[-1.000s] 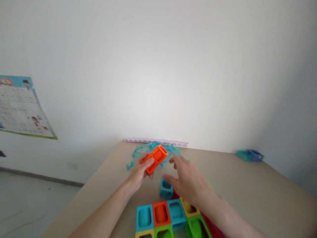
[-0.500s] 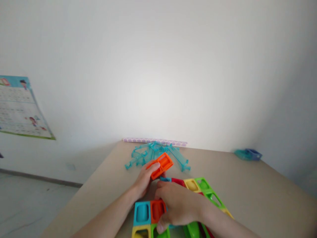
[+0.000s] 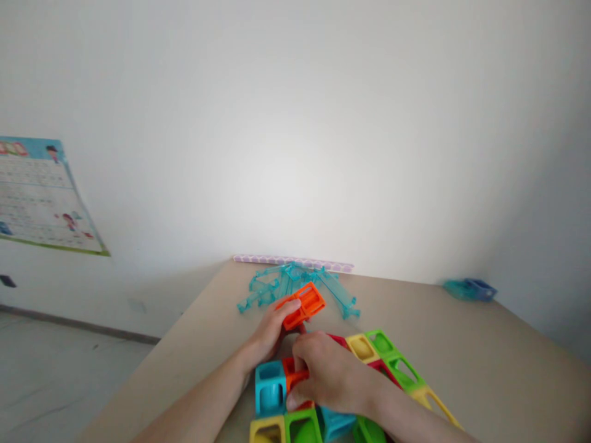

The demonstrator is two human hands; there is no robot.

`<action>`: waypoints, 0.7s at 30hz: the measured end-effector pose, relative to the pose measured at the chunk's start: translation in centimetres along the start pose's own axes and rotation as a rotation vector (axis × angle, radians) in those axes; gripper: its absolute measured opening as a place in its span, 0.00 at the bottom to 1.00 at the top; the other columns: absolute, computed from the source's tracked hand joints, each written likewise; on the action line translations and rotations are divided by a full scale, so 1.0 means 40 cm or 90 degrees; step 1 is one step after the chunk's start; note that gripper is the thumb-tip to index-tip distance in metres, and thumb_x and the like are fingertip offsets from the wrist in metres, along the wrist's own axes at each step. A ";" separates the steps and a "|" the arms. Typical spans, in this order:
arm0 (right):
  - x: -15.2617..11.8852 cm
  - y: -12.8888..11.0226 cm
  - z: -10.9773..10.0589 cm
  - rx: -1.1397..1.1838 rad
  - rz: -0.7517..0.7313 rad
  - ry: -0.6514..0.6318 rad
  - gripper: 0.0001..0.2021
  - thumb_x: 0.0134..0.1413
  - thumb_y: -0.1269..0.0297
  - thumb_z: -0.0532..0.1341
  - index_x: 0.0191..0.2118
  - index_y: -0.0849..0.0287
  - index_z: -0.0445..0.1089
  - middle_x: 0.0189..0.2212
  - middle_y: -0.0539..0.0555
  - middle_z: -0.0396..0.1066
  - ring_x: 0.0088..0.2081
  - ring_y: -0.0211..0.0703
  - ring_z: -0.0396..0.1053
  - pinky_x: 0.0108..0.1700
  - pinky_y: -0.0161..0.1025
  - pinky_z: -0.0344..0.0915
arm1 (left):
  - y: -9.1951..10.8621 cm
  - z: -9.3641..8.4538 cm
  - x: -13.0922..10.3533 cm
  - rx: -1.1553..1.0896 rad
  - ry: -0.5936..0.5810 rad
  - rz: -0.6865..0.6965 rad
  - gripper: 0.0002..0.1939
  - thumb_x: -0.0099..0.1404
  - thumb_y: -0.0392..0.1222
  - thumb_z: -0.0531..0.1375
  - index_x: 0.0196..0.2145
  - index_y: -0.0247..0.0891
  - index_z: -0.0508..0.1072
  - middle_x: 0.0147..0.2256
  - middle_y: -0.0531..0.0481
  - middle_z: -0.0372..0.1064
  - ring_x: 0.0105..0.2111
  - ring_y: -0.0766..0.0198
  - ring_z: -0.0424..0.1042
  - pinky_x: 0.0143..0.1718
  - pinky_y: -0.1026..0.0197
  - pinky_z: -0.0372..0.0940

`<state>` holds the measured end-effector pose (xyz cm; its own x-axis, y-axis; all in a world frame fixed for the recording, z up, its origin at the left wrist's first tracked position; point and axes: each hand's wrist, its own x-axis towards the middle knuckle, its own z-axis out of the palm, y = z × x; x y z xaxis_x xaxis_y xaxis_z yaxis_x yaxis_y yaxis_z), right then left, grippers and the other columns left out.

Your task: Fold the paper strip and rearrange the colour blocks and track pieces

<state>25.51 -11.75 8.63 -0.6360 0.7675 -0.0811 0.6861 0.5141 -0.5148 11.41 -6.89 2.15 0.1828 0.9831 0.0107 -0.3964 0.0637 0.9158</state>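
Observation:
My left hand (image 3: 270,326) is closed around an orange hollow plastic block (image 3: 310,299), holding it tilted above the table with the thumb across it. Below and to the right, my right hand (image 3: 323,372) pinches a red-orange hollow block (image 3: 295,384) between thumb and fingers. That block sits beside a light-blue block (image 3: 270,389), and both look tipped up. Nearer me are a yellow block (image 3: 268,429) and a green block (image 3: 303,426). My right hand and forearm partly hide more joined blocks, including a yellow one (image 3: 362,348) and a bright green one (image 3: 381,342).
Clear teal plastic pieces (image 3: 286,284) lie piled toward the back of the beige table (image 3: 415,332). Behind them a purple patterned strip (image 3: 290,263) runs along the wall. A dark blue piece (image 3: 480,289) and a teal piece (image 3: 457,288) lie at the far right.
My right hand has lifted the near edge of the light-blue and red-orange blocks, so their sides now show. The orange block in my left hand stays nearly in place. The view has shifted slightly.

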 end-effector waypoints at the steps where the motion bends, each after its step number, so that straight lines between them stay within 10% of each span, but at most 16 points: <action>1: 0.001 -0.001 0.004 0.003 -0.003 0.011 0.17 0.34 0.62 0.74 0.20 0.60 0.64 0.22 0.45 0.65 0.21 0.32 0.58 0.22 0.31 0.49 | -0.001 -0.002 0.002 0.013 -0.005 0.018 0.15 0.59 0.50 0.61 0.32 0.33 0.74 0.24 0.49 0.72 0.21 0.66 0.68 0.25 0.65 0.60; 21: 0.019 0.027 0.022 0.275 -0.004 0.198 0.13 0.46 0.68 0.64 0.23 0.57 0.56 0.20 0.44 0.62 0.22 0.32 0.58 0.21 0.29 0.52 | 0.014 -0.018 -0.003 0.125 0.022 0.204 0.13 0.62 0.49 0.60 0.33 0.36 0.71 0.27 0.51 0.72 0.27 0.63 0.71 0.31 0.61 0.65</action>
<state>25.45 -10.94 7.27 -0.4592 0.8763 0.1461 0.4337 0.3646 -0.8240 10.54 -6.87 2.37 0.0454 0.9535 0.2979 -0.2482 -0.2781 0.9279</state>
